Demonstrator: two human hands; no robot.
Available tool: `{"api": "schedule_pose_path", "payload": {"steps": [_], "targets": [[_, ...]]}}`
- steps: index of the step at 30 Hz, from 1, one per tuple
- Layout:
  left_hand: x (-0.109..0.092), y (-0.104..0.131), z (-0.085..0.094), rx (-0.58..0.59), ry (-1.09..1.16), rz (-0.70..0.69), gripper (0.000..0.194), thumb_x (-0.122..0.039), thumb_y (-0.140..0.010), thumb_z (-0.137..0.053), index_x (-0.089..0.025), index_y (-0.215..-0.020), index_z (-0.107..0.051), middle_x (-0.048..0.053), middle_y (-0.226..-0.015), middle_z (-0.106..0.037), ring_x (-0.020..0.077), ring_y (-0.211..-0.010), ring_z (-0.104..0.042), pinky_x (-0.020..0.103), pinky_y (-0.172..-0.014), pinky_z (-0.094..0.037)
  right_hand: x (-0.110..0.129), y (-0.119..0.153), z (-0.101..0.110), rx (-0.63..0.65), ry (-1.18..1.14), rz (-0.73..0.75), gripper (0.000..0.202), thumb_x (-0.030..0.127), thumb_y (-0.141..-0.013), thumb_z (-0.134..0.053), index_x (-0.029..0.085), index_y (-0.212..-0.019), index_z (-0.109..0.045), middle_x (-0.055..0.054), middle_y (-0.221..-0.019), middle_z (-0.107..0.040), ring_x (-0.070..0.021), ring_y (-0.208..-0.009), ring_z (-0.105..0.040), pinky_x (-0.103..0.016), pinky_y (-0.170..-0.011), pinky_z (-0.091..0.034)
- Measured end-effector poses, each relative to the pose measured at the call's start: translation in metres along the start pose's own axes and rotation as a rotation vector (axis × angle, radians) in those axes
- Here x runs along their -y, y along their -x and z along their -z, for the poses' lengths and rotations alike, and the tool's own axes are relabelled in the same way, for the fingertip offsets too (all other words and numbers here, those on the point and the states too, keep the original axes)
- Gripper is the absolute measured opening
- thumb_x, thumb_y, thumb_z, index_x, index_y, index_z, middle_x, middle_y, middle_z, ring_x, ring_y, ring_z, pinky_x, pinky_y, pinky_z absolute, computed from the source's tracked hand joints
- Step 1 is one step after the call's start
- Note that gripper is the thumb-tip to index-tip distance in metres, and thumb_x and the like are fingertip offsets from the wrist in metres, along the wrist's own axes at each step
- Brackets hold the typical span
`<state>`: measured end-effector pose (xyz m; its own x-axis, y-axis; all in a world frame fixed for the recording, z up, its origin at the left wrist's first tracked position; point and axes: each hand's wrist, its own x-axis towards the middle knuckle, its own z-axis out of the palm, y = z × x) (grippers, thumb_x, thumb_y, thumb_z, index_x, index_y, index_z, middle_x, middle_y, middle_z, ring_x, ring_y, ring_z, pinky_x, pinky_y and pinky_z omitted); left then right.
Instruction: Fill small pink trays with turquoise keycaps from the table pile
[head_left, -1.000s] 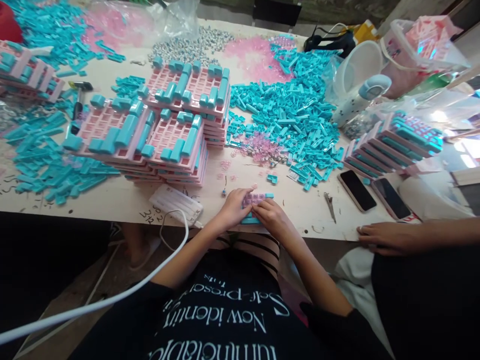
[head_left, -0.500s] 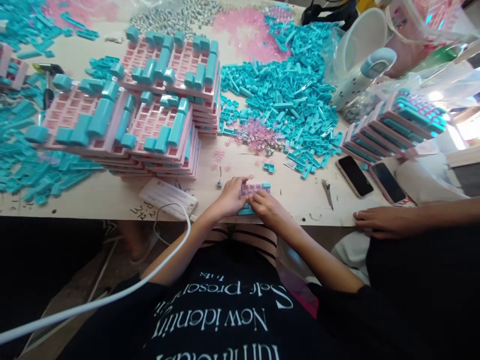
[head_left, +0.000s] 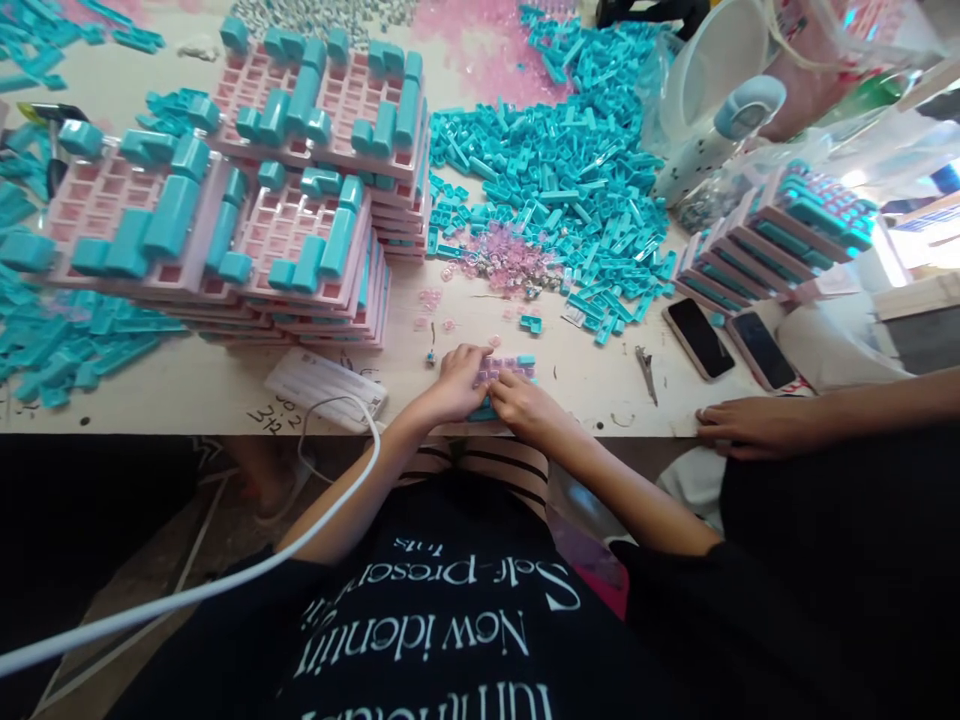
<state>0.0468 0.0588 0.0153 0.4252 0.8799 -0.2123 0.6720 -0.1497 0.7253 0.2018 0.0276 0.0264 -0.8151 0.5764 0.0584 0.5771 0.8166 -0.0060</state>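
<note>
A small pink toy keyboard with teal pieces along its edges lies at the table's front edge, partly covered by my hands. My left hand grips its left side, thumb and fingers closed around the edge. On the near part of the keys, the fingers of my right hand are bunched together; whatever they pinch is too small to make out. Just beyond the keyboard lies a loose clear-pink keycap. A single teal piece rests a little farther off.
Stacks of pink frames with teal keys stand at left. Teal pieces heap beyond my hands, beside pink bits. A power bank with a white cable lies left; two phones and a co-worker's hand are right.
The whole view has shifted slightly. Both hands stay at the keyboard, and the right fingers have moved a little over the keys toward the left hand.
</note>
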Motion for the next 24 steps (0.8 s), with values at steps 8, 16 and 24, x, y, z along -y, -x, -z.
{"api": "schedule_pose_path", "payload": {"steps": [8, 16, 24], "targets": [[0.005, 0.017, 0.001, -0.247, 0.118, -0.098, 0.044, -0.017, -0.079, -0.049, -0.015, -0.123, -0.047, 0.012, -0.119, -0.048, 0.0237, -0.118, -0.042, 0.04, -0.104, -0.032, -0.026, 0.02, -0.001, -0.307, -0.381, -0.247, 0.023, 0.024, -0.092, -0.044, 0.015, -0.096, -0.065, -0.008, -0.081, -0.062, -0.0191, -0.081, -0.053, -0.032, -0.074, -0.045], [0.005, 0.07, -0.028, -0.446, 0.116, 0.236, 0.049, -0.041, -0.078, -0.057, -0.015, -0.119, -0.05, 0.014, -0.108, -0.049, 0.0311, -0.11, -0.044, 0.051, -0.098, -0.034, -0.017, 0.038, -0.024, -0.194, -0.515, -1.029, 0.058, 0.06, -0.076, -0.054, 0.014, -0.111, -0.06, -0.015, -0.1, -0.059, -0.0306, -0.101, -0.05, -0.05, -0.093, -0.037], [-0.003, 0.06, -0.045, -0.445, 1.024, 0.105, 0.055, -0.038, -0.079, -0.06, -0.021, -0.122, -0.03, 0.008, -0.105, -0.059, 0.0166, -0.09, -0.061, 0.033, -0.08, -0.049, 0.016, 0.021, -0.011, -0.495, -1.014, -1.038, 0.09, 0.048, -0.06, -0.075, 0.018, -0.132, -0.029, -0.012, -0.123, -0.048, -0.0246, -0.113, -0.049, -0.04, -0.098, -0.04]]}}
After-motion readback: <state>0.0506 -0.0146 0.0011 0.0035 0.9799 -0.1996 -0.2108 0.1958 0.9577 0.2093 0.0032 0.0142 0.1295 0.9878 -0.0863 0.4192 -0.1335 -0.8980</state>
